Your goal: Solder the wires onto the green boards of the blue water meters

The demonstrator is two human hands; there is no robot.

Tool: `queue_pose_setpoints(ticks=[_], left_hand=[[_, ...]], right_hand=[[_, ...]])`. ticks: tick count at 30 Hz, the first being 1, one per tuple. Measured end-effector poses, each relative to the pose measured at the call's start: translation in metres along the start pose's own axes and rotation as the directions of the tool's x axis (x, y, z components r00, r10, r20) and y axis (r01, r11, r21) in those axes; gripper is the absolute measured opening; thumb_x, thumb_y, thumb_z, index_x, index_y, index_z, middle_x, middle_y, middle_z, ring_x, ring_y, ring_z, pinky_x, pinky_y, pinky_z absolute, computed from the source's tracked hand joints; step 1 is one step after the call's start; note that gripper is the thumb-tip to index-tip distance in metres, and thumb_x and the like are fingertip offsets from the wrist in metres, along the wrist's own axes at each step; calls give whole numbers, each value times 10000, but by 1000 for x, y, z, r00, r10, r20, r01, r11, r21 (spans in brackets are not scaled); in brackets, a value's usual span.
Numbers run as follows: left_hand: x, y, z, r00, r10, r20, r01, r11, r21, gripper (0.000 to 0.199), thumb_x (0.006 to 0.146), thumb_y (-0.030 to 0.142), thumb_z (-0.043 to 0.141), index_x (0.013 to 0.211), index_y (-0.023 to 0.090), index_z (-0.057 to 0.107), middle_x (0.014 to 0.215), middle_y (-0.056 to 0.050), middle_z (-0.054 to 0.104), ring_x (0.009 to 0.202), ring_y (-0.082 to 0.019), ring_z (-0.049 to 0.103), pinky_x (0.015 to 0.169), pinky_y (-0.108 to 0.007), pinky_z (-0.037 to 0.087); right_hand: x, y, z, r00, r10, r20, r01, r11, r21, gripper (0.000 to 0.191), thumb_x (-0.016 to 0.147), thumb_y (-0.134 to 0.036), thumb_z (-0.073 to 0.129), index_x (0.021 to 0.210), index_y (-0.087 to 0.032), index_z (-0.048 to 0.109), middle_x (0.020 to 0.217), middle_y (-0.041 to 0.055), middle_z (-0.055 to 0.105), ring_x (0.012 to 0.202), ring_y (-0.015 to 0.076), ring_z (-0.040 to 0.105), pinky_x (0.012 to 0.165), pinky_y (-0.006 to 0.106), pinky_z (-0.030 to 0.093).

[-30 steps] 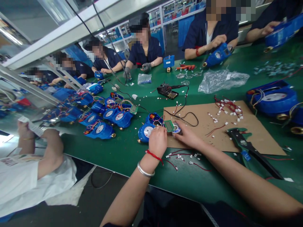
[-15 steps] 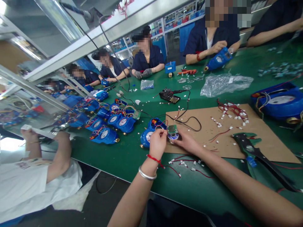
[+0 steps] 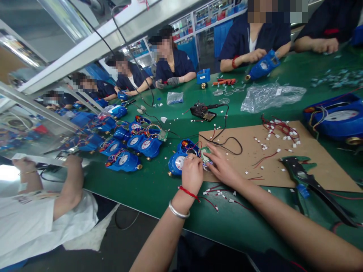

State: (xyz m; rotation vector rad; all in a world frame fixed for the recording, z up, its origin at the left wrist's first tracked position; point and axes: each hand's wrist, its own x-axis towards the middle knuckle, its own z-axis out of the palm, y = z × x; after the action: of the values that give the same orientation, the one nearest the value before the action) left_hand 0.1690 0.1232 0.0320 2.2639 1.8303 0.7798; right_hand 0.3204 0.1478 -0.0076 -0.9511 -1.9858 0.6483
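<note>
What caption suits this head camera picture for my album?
Two hands close together at a green board, beside a blue meter.

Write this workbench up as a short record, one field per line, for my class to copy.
Left hand: fingertips together, close by a blue meter; anything held is hidden
Right hand: fingers extended over a green circuit board
Surface: green table bearing a cardboard sheet
Tool: black-handled hand tool, lying across the cardboard's edge
Wires: red wires, white connectors, heaped on cardboard
Co-worker's hand: on another blue meter, tilted
</note>
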Motion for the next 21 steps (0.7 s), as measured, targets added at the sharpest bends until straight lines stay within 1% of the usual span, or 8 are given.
queue_pose_setpoints(ticks=[2, 4, 7, 10, 13, 17, 21], left_hand=[[0, -2, -2, 999, 22, 30, -23, 1000, 19, 156, 826, 77, 492, 815, 157, 626, 890, -71, 593, 879, -198, 560, 817, -355, 459], [0, -3, -5, 995, 48, 88, -51, 998, 35, 169, 837, 83, 482, 838, 155, 635, 876, -72, 611, 874, -196, 570, 815, -344, 463], [1, -5, -8, 986, 57, 159, -76, 990, 116, 194, 852, 85, 449, 846, 148, 633, 844, -82, 634, 836, -204, 587, 788, -344, 470], [1, -5, -9, 982, 48, 184, -87, 974, 210, 200, 852, 79, 432, 870, 143, 620, 822, -89, 643, 819, -214, 598, 769, -348, 469], [1, -5, -10, 977, 50, 206, -103, 961, 258, 199, 840, 64, 423, 870, 143, 603, 799, -89, 640, 812, -217, 603, 750, -338, 469], [2, -7, -12, 966, 83, 245, -154, 945, 288, 213, 802, 19, 408, 849, 141, 576, 803, -100, 624, 787, -229, 594, 718, -342, 467], [6, -3, -13, 958, 128, 255, -208, 925, 318, 206, 785, 0, 413, 863, 116, 565, 836, -125, 606, 807, -246, 575, 743, -363, 464]], right_hand=[[1, -3, 2, 1000, -8, -11, 7, 999, -35, 386, 865, -157, 454, 1235, -215, 548, 1505, 67, 251, 1382, 234, 242, 1112, 473, 258], [2, -3, 3, 1000, -1, -19, 0, 999, -49, 388, 852, -127, 449, 1215, -195, 568, 1508, 70, 243, 1385, 234, 234, 1115, 469, 259], [3, 1, 4, 1000, 16, -13, -16, 999, -41, 408, 833, -100, 444, 1207, -187, 582, 1511, 63, 235, 1387, 234, 228, 1118, 459, 267], [3, 4, 4, 1000, 28, -11, -29, 999, -35, 423, 829, -92, 436, 1207, -208, 587, 1507, 46, 244, 1385, 231, 237, 1118, 467, 268], [3, 5, 4, 999, 36, 1, -36, 999, -37, 424, 836, -97, 433, 1213, -218, 584, 1502, 42, 259, 1380, 228, 249, 1119, 466, 269], [1, 3, 4, 999, 46, 13, -45, 998, -48, 419, 863, -118, 417, 1241, -230, 558, 1490, 43, 287, 1372, 221, 271, 1117, 462, 276], [-3, 4, 5, 998, 54, 30, -52, 996, -72, 407, 892, -153, 398, 1271, -224, 530, 1477, 59, 312, 1360, 211, 295, 1113, 441, 288]])
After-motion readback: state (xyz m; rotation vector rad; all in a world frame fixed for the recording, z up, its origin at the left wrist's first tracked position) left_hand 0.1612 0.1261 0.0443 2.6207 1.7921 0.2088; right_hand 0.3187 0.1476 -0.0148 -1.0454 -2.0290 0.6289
